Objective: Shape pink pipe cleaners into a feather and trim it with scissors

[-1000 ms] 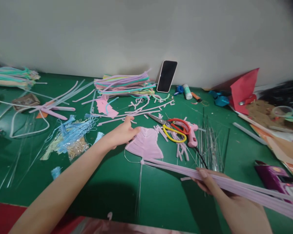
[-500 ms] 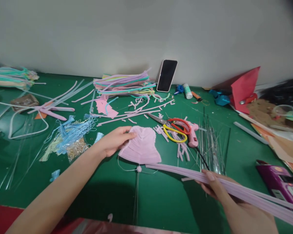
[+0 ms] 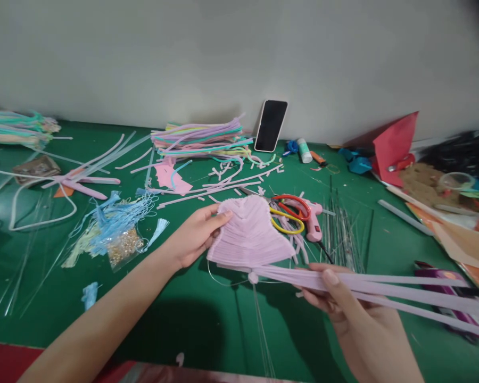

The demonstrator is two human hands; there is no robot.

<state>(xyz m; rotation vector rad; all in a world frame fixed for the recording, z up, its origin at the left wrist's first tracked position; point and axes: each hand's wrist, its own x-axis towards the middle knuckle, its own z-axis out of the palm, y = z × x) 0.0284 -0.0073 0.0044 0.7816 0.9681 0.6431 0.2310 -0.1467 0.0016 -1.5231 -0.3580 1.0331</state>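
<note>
My left hand (image 3: 197,232) pinches the left edge of a pale pink ribbed piece (image 3: 253,231) made of fuzzy stems, flared toward its lower edge. Below it hangs a small pink ball (image 3: 253,277) with a thin loop of wire and several fine wires running downward. A bundle of pale pink pipe cleaners (image 3: 399,290) lies in my right hand (image 3: 347,308), thumb on top. The bundle's left ends reach the ribbed piece's lower edge; whether they touch it I cannot tell.
Scissors (image 3: 289,226) and a pink glue gun (image 3: 314,226) lie behind the ribbed piece. A phone (image 3: 271,125) leans against the wall beside bundled coloured pipe cleaners (image 3: 199,133). Blue tassels (image 3: 120,213) lie left, metal wires (image 3: 341,234) right, with a purple device (image 3: 443,287) further right.
The ribbed piece has come up and to the right in my left hand. My right hand has moved slightly left, bringing the pipe cleaner ends along the piece's lower edge; their far ends have fanned apart.
</note>
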